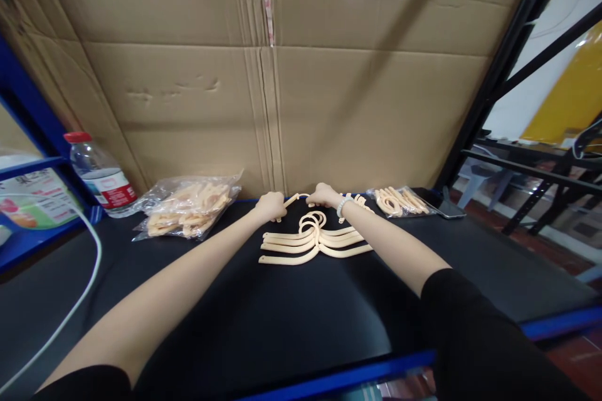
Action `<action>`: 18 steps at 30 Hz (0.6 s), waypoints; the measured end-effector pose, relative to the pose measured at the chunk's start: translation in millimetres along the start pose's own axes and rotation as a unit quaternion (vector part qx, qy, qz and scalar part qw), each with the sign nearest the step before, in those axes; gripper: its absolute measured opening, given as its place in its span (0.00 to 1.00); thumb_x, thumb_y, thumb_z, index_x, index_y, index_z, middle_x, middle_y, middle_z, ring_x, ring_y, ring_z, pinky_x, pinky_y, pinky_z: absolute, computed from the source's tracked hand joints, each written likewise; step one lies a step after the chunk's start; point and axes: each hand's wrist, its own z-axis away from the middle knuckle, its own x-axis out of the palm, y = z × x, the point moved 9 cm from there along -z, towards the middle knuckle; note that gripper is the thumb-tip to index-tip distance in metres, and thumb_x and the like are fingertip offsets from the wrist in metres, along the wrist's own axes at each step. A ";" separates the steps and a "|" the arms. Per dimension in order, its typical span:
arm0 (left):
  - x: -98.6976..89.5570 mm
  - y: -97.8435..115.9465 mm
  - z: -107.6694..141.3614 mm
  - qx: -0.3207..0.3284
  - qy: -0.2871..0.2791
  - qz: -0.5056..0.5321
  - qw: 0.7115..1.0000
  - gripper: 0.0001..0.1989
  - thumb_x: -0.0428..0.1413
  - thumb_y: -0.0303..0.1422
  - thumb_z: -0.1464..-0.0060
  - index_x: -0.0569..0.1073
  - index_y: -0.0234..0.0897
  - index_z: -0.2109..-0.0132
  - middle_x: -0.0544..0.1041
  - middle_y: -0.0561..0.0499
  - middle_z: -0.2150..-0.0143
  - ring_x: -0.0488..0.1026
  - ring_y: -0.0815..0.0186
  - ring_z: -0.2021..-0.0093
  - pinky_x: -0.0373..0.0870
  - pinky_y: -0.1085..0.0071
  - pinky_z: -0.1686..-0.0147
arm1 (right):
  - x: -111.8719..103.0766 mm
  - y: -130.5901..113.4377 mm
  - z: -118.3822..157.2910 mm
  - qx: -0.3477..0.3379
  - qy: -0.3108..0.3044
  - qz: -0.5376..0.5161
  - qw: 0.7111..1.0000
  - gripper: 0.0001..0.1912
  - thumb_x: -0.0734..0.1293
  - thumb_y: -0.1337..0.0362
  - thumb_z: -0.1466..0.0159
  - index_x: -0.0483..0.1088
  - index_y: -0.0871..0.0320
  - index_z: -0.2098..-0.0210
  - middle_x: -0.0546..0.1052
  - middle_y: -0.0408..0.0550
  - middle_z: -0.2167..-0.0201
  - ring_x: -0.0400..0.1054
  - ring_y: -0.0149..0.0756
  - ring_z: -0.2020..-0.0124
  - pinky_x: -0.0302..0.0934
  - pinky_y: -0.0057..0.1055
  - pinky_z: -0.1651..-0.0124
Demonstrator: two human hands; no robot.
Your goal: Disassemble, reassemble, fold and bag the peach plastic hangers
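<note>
Cream curved-arm plastic hangers (290, 249) are lined up on the black surface (263, 319); behind them, a slim cream piece (292, 200) is gripped by the left hand (271, 207); whether the right hand (323, 195) has closed fingers cannot be told.

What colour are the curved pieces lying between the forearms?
The curved pieces are pale cream, clearest in the head view.

- Red-capped bottle (107, 185), upright on the black tabletop (273, 326) at left
- White cable (100, 252), curved across the left side
- Creased cardboard panels (385, 88), upright behind
- Dark flat object (452, 210), near the black post (498, 75)
- Yellow sheet (571, 94), beyond at right
</note>
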 end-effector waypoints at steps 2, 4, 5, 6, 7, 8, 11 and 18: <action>-11.4 -2.4 12.8 0.016 0.020 0.049 0.998 0.16 0.55 0.35 0.38 0.69 0.34 0.46 0.72 0.44 0.48 0.74 0.59 0.53 0.74 0.57 0.56 | -9.6 6.5 9.3 -0.007 0.014 -0.069 0.998 0.16 0.65 0.60 0.33 0.68 0.62 0.50 0.73 0.52 0.52 0.71 0.39 0.57 0.69 0.40 0.56; -18.1 -2.1 34.7 0.048 0.041 0.114 0.991 0.13 0.55 0.34 0.38 0.71 0.33 0.50 0.75 0.46 0.53 0.75 0.61 0.58 0.75 0.61 0.59 | -16.5 12.8 24.3 -0.027 0.022 -0.147 0.989 0.13 0.64 0.59 0.33 0.69 0.62 0.54 0.74 0.48 0.60 0.71 0.33 0.65 0.69 0.33 0.64; -18.8 -0.9 48.5 0.068 0.049 0.152 0.985 0.10 0.54 0.32 0.39 0.71 0.32 0.52 0.76 0.47 0.57 0.76 0.64 0.62 0.75 0.65 0.61 | -17.7 15.6 33.8 -0.041 0.021 -0.188 0.981 0.12 0.64 0.59 0.33 0.69 0.63 0.58 0.73 0.45 0.65 0.68 0.29 0.71 0.66 0.27 0.70; -16.9 0.7 63.2 0.087 0.053 0.191 0.976 0.09 0.52 0.29 0.39 0.70 0.33 0.52 0.76 0.48 0.59 0.77 0.66 0.64 0.74 0.68 0.62 | -17.1 17.9 44.2 -0.057 0.016 -0.230 0.971 0.13 0.64 0.58 0.33 0.68 0.63 0.64 0.70 0.42 0.71 0.63 0.25 0.77 0.61 0.23 0.76; -11.8 3.1 78.1 0.105 0.046 0.228 0.967 0.08 0.50 0.29 0.38 0.69 0.33 0.53 0.76 0.49 0.60 0.77 0.67 0.65 0.75 0.70 0.62 | -14.7 19.3 55.5 -0.075 0.008 -0.271 0.960 0.15 0.64 0.56 0.34 0.66 0.62 0.70 0.67 0.40 0.75 0.57 0.22 0.81 0.54 0.21 0.81; -3.9 5.8 92.2 0.118 0.029 0.261 0.958 0.08 0.51 0.30 0.39 0.68 0.34 0.53 0.76 0.49 0.62 0.77 0.67 0.65 0.75 0.70 0.63 | -10.8 20.4 67.1 -0.090 -0.003 -0.310 0.946 0.18 0.65 0.54 0.35 0.63 0.61 0.74 0.64 0.38 0.78 0.53 0.21 0.82 0.48 0.20 0.83; 28.8 18.2 126.8 0.146 -0.079 0.434 0.886 0.11 0.53 0.34 0.41 0.70 0.33 0.54 0.75 0.50 0.66 0.76 0.66 0.66 0.75 0.67 0.61 | 7.8 22.6 100.1 -0.108 -0.042 -0.401 0.909 0.20 0.68 0.53 0.39 0.57 0.58 0.77 0.57 0.35 0.81 0.46 0.21 0.83 0.40 0.21 0.84; 58.1 14.5 140.8 0.139 -0.106 0.648 0.742 0.11 0.63 0.37 0.47 0.73 0.36 0.59 0.72 0.51 0.62 0.73 0.67 0.64 0.73 0.69 0.61 | 39.5 20.0 144.8 -0.111 -0.096 -0.540 0.829 0.18 0.71 0.54 0.41 0.63 0.60 0.74 0.57 0.35 0.80 0.47 0.20 0.82 0.41 0.19 0.83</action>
